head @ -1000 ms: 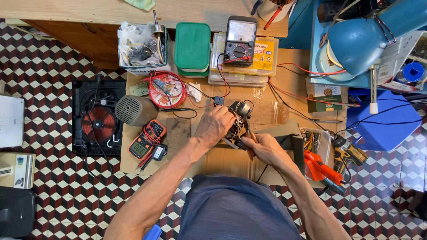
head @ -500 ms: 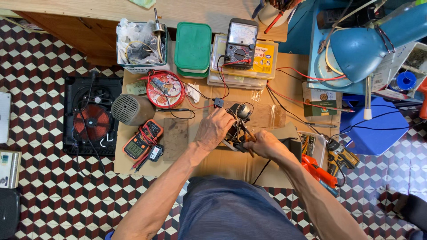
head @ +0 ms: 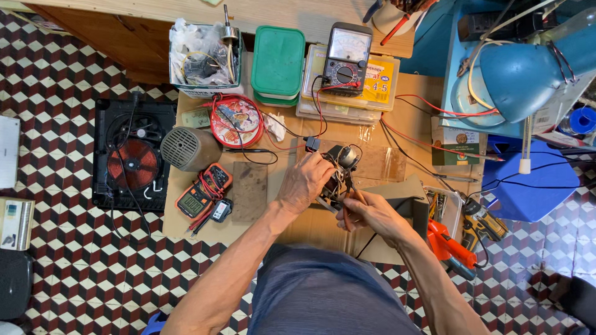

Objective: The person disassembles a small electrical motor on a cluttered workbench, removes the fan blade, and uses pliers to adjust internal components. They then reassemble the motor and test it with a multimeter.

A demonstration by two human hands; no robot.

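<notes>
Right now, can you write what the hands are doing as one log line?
left hand: grips small motor part | right hand: holds thin tool against it | nearby: black multimeter, green box

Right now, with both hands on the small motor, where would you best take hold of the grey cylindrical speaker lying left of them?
Grip the grey cylindrical speaker across its round body, coming down from above. It lies on its side on the cardboard-topped table, grille end facing left, so the curved sides are free. The round red tin sits close behind; the left hand is nearest.
</notes>
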